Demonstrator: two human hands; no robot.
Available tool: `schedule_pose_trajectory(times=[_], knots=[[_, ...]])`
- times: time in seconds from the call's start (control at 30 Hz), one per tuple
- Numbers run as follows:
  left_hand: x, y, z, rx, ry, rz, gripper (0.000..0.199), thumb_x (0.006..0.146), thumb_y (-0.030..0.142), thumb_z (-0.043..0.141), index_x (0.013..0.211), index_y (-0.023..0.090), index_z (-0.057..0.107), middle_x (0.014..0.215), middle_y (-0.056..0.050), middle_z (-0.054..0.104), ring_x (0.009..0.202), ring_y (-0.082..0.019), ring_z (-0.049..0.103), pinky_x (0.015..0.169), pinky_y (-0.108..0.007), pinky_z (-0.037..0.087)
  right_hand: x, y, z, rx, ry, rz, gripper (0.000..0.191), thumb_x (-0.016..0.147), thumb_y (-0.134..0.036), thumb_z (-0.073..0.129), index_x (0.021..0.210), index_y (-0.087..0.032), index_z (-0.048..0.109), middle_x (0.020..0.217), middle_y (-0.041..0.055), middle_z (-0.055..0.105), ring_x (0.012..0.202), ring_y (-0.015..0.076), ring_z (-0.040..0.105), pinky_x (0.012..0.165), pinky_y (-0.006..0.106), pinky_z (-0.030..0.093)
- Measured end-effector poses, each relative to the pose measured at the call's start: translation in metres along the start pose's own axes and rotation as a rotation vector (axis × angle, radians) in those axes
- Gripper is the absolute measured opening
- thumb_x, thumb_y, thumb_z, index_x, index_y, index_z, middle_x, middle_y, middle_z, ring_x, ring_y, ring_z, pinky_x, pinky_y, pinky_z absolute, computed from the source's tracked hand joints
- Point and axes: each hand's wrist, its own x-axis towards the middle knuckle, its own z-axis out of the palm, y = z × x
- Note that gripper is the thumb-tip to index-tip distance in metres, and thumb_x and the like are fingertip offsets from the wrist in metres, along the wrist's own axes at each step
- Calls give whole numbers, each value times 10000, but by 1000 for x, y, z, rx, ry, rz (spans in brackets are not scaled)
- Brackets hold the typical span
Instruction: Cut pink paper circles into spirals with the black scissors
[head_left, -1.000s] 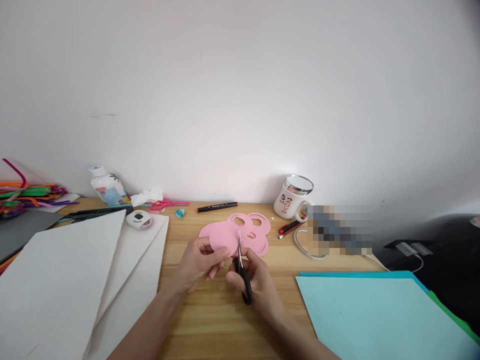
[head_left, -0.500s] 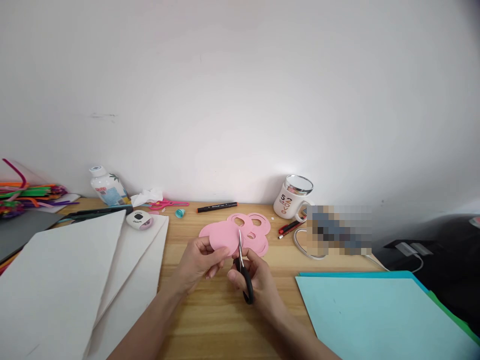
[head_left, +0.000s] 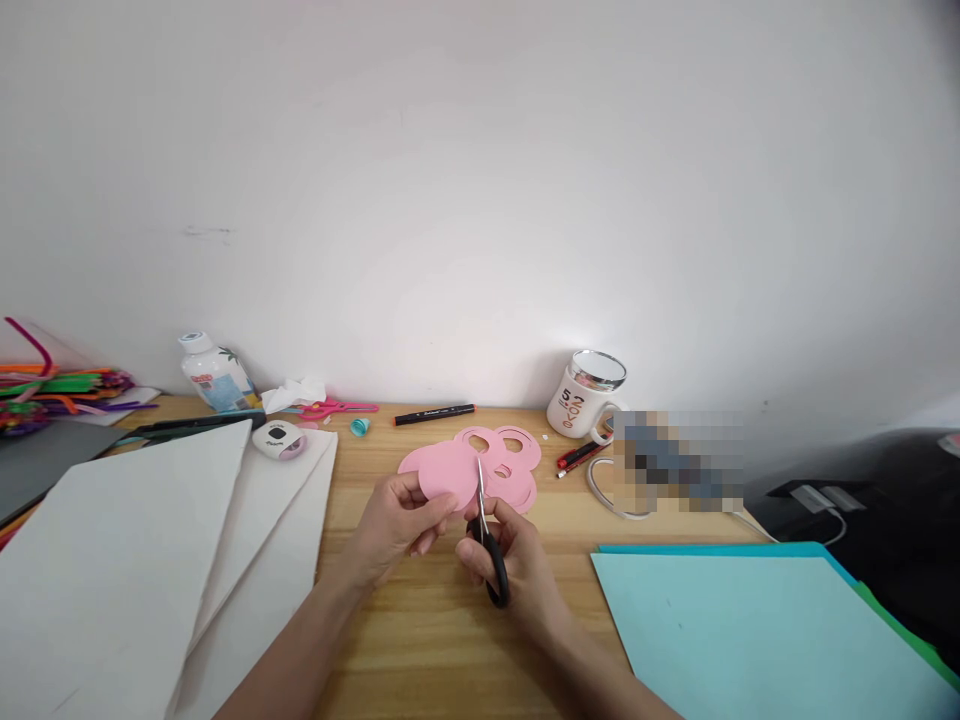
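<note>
At the wooden counter (head_left: 420,640), you held a rounded pink paper piece (head_left: 448,468) out in front of you, its lower edge pinched in the grip of your left hand (head_left: 401,515), thumb on top and fingers tucked underneath, a hold that seemed meant to keep the paper flat and most of its outline free. The grip of your right hand (head_left: 514,560) was closed around the black-handled scissors (head_left: 493,570), whose metal blades pointed away from you along the paper's right edge; whether they were biting into it could not be told. Aiming them forward, with your left thumb apart from the steel, probably spared your fingers. Just beyond, partly hidden by the held piece, pink cutouts (head_left: 529,460) with holes in them lay on the counter, a spot that looked handy for you. A black marker (head_left: 433,415) lay near the wall (head_left: 450,220) and a white mug (head_left: 576,408) stood to its right, both perhaps set back to give your arms room. White sheets (head_left: 142,560) lay to your left and a light-blue sheet (head_left: 750,620) to your right, apparently parked at the sides so that both hands could work between them
</note>
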Motion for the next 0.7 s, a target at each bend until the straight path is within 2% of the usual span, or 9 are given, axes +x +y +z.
schedule_pose_trajectory(times=[0.5,0.7], knots=[[-1,4,0,-37,-7,24,283,613,322,710,532,126,523,425,52,500,293,-18,358,304,-147,219,0,0,-1,8,-30,20,381,662,-480,684,805,-195,476,488,-95,375,400,65,312,372,172,252],[0,0,0,-114,-51,2,278,670,366,678,607,132,542,498,26,565,302,-46,429,284,-155,259,-1,2,0,48,-41,16,391,652,-466,702,818,-196,473,502,-93,387,399,62,309,374,174,241]])
